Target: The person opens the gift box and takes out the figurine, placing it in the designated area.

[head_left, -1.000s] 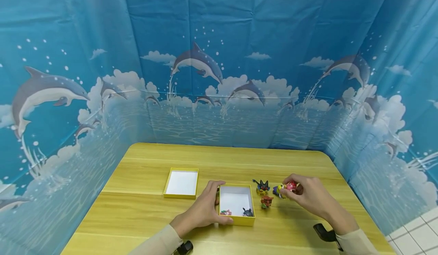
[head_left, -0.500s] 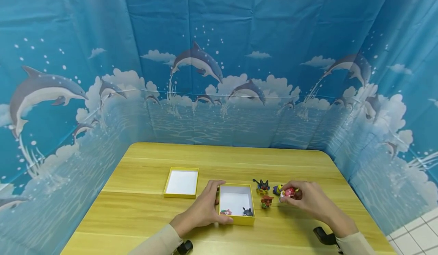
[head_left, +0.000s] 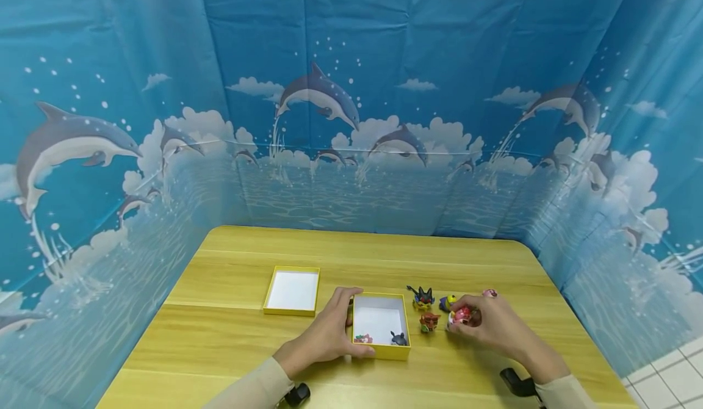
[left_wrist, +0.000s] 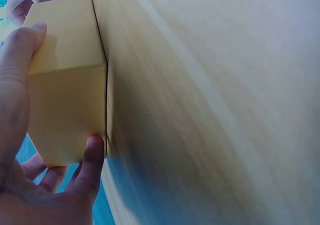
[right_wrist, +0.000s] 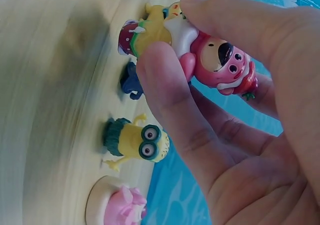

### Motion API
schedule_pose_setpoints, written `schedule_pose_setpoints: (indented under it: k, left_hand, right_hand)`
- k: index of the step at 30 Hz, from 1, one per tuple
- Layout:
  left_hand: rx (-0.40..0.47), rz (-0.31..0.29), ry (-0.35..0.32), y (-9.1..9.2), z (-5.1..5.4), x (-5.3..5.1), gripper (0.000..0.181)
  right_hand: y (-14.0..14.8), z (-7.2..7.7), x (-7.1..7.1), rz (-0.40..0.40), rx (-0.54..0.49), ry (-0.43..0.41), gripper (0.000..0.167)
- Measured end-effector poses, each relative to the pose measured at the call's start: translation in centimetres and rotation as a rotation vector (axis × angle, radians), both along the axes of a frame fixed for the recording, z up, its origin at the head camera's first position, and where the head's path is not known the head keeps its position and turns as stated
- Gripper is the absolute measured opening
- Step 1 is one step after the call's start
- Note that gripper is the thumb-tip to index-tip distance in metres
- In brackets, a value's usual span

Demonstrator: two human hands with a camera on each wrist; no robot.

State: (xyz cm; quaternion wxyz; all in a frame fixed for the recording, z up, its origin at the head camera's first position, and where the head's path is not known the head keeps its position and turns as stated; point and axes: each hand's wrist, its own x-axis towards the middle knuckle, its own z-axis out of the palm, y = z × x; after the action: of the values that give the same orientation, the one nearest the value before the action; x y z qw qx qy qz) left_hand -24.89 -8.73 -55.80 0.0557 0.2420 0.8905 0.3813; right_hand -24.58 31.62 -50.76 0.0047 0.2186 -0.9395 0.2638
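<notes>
My left hand grips a yellow open box with a white inside, thumb on the near side and fingers at the far side. In the left wrist view, the box stands on the table. A dark grey figurine and a pink one lie inside it. My right hand pinches a pink bear figurine between thumb and forefinger, right of the box. Close by stand a yellow figurine and a goggled yellow minion figurine.
A black-eared figurine and a reddish-brown figurine stand between box and right hand. Behind that hand is another pink figurine. A shallow yellow-rimmed lid lies left of the box. A blue dolphin curtain surrounds the table.
My right hand has shifted slightly toward me with the pink bear, away from the purple-and-yellow figurine. Another pink figurine now shows behind the hand. The left hand stays on the box.
</notes>
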Motion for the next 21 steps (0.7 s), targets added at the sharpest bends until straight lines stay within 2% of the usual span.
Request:
schedule_pose_setpoints:
  k: [6, 15, 21]
  left_hand:
    - [-0.011, 0.001, 0.007, 0.1, 0.2, 0.1, 0.128]
    - [-0.017, 0.001, 0.007, 0.1, 0.3, 0.1, 0.127]
    - [-0.015, 0.004, 0.003, 0.1, 0.4, 0.1, 0.128]
  right_hand:
    - [-0.2, -0.4, 0.2, -0.020, 0.030, 0.014, 0.028]
    - [-0.4, -1.1, 0.1, -0.021, 0.005, -0.027, 0.032]
    - [-0.7, -1.3, 0.1, -0.019, 0.015, 0.010, 0.034]
